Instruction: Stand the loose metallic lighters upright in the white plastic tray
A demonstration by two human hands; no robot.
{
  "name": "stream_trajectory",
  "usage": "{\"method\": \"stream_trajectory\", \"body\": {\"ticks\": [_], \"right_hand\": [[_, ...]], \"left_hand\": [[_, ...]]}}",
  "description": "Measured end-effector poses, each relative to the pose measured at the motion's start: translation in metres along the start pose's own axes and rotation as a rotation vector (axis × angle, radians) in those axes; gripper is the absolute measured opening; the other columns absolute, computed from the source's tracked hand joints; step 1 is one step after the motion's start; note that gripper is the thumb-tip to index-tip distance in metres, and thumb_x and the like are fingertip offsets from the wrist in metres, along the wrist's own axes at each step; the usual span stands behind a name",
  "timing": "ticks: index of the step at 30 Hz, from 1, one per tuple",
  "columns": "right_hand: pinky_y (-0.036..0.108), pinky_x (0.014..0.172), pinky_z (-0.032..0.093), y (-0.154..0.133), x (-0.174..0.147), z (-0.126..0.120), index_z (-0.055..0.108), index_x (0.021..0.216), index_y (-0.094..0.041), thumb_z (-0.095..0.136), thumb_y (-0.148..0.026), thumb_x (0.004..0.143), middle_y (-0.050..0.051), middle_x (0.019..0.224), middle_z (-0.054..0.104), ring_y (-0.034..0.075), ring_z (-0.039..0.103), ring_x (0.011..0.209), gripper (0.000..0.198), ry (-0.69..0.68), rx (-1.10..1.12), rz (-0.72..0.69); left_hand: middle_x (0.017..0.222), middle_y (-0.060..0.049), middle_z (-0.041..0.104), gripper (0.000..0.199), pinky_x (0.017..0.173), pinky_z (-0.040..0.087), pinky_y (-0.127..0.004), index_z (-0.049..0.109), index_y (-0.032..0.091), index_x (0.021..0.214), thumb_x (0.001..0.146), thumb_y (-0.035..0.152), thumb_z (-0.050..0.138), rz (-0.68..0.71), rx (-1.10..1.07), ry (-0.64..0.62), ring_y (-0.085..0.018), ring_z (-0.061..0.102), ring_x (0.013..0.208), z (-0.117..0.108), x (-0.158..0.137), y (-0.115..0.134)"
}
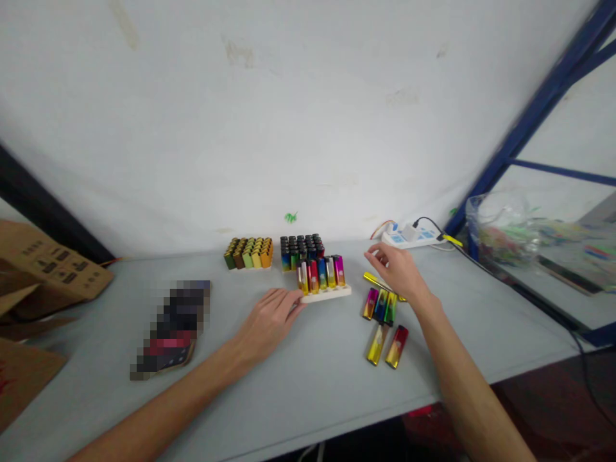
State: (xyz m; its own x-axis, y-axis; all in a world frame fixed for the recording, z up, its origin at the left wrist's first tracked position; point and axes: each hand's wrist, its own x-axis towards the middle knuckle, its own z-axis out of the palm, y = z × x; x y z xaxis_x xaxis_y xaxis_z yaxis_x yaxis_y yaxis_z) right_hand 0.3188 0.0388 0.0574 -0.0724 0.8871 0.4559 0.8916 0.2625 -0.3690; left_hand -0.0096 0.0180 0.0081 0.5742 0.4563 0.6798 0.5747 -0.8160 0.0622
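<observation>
My left hand (275, 319) grips the left end of a white rack (332, 294) between thumb and fingers. Upright in its back row stand several shiny lighters (323, 274) in silver, red, blue, yellow and purple; the front holes show bare. To the right, my right hand (395, 268) hovers with loosely bent fingers, and I see nothing in it. Beneath it lie loose lighters: a yellow one (375, 280) partly hidden by the wrist, a purple one (370, 303), and blue and green ones beside that. Closer to me lie a yellow lighter (375, 346) and a red-gold lighter (397, 347).
Behind the rack stands a block of black-topped lighters (303, 247); left of it is a block of gold-topped lighters (249, 253). A blurred-out flat object (173, 333) lies left. A power strip (414, 237) with cables, cardboard (52, 263) and a plastic bag (505, 231) flank the table.
</observation>
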Motion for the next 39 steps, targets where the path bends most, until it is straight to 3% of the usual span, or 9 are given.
{"method": "stream_trajectory", "body": {"ticks": [5,10,15,18,24,29,33,36,39], "right_hand": [[0.032,0.088,0.051,0.036,-0.003,0.012,0.073,0.111,-0.014,0.071,-0.035,0.095,0.015,0.112,0.075,0.025,0.070,0.100,0.026,-0.310,-0.173,0.059],[0.034,0.084,0.053,0.042,-0.003,0.019,0.075,0.103,-0.013,0.070,-0.028,0.095,0.013,0.103,0.076,0.024,0.070,0.090,0.017,-0.425,-0.160,0.113],[0.036,0.089,0.057,0.024,0.001,0.014,0.074,0.113,-0.014,0.062,-0.028,0.101,0.013,0.110,0.073,0.022,0.071,0.090,0.022,-0.231,0.044,0.010],[0.032,0.074,0.061,0.008,0.000,0.010,0.075,0.121,-0.017,0.059,-0.041,0.103,0.013,0.118,0.068,0.018,0.072,0.081,0.033,-0.124,0.279,-0.026],[0.032,0.075,0.061,-0.014,-0.002,0.011,0.078,0.119,-0.023,0.069,-0.052,0.097,0.010,0.105,0.068,0.022,0.068,0.093,0.037,0.038,0.436,-0.149],[0.031,0.075,0.059,-0.023,-0.006,0.016,0.070,0.124,-0.025,0.077,-0.048,0.092,0.006,0.105,0.070,0.020,0.068,0.090,0.040,0.014,0.560,-0.149],[0.031,0.073,0.058,-0.028,-0.008,0.019,0.064,0.108,-0.024,0.078,-0.047,0.091,0.005,0.105,0.068,0.019,0.066,0.086,0.032,0.011,0.590,-0.128],[0.031,0.076,0.055,-0.032,-0.007,0.018,0.062,0.089,-0.022,0.079,-0.042,0.092,0.003,0.095,0.066,0.018,0.065,0.085,0.026,0.007,0.511,-0.244],[0.031,0.080,0.054,-0.038,-0.006,0.017,0.067,0.089,-0.021,0.078,-0.034,0.094,0.004,0.096,0.067,0.018,0.066,0.089,0.017,-0.033,0.484,-0.341]], "left_hand": [[0.088,-0.004,0.072,0.017,0.077,0.057,-0.033,0.061,0.020,0.107,0.111,0.029,0.046,-0.049,-0.047,0.001,-0.020,0.071,0.079,-0.001,0.000,-0.003],[0.088,-0.003,0.072,0.019,0.078,0.057,-0.033,0.059,0.021,0.108,0.111,0.033,0.044,-0.070,-0.066,-0.016,-0.020,0.072,0.080,-0.001,-0.001,-0.004],[0.088,-0.003,0.072,0.019,0.078,0.057,-0.033,0.057,0.021,0.109,0.112,0.034,0.043,-0.067,-0.047,-0.009,-0.020,0.071,0.080,-0.001,-0.001,-0.003],[0.087,-0.003,0.072,0.020,0.076,0.057,-0.032,0.057,0.021,0.108,0.112,0.037,0.044,-0.061,-0.048,-0.007,-0.020,0.071,0.078,-0.001,-0.001,-0.002],[0.086,-0.002,0.072,0.019,0.076,0.056,-0.032,0.058,0.021,0.105,0.111,0.036,0.047,-0.075,-0.074,-0.033,-0.020,0.070,0.078,0.000,-0.002,-0.004],[0.085,-0.002,0.071,0.017,0.077,0.055,-0.032,0.059,0.021,0.102,0.109,0.035,0.052,-0.074,-0.099,-0.053,-0.020,0.070,0.078,0.001,-0.002,-0.004],[0.086,-0.003,0.071,0.018,0.077,0.055,-0.033,0.061,0.020,0.104,0.109,0.035,0.052,-0.049,-0.090,-0.044,-0.021,0.069,0.079,0.002,-0.002,-0.004],[0.087,-0.004,0.072,0.018,0.076,0.055,-0.032,0.061,0.020,0.104,0.110,0.033,0.050,-0.038,-0.075,-0.035,-0.021,0.069,0.079,0.001,-0.001,-0.004],[0.087,-0.003,0.072,0.017,0.075,0.055,-0.032,0.060,0.020,0.102,0.110,0.032,0.051,-0.030,-0.065,-0.035,-0.021,0.069,0.079,0.001,-0.001,-0.003]]}}
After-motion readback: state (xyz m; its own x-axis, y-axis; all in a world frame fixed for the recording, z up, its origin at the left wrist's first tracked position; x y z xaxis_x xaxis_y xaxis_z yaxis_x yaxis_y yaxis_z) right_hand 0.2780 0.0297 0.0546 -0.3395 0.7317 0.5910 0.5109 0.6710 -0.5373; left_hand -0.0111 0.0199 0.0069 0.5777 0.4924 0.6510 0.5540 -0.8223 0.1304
